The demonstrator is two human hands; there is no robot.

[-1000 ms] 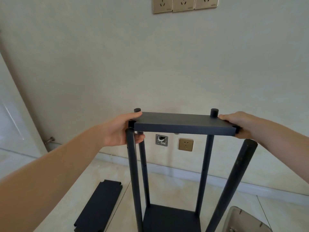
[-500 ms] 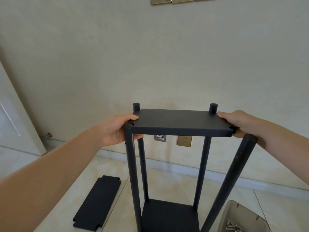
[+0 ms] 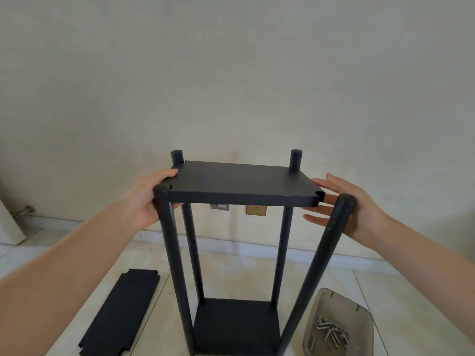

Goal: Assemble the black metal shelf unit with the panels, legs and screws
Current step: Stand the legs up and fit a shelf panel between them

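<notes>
A black top panel lies flat between the upper ends of the shelf's black legs, above the bottom panel. My left hand grips its left edge, thumb on top, behind the near left leg. My right hand is off the panel, fingers straight, just beyond its right edge and behind the near right leg. That leg leans outward, away from the panel's notched corner. The two far legs poke up above the panel.
A spare black panel lies on the tiled floor at the left. A grey tray with several screws sits on the floor at the right. The wall with sockets stands close behind the shelf.
My right hand has let go of the panel's right edge and opened beside it. The view has tipped downward, showing more floor and the tray. My left hand keeps its hold.
</notes>
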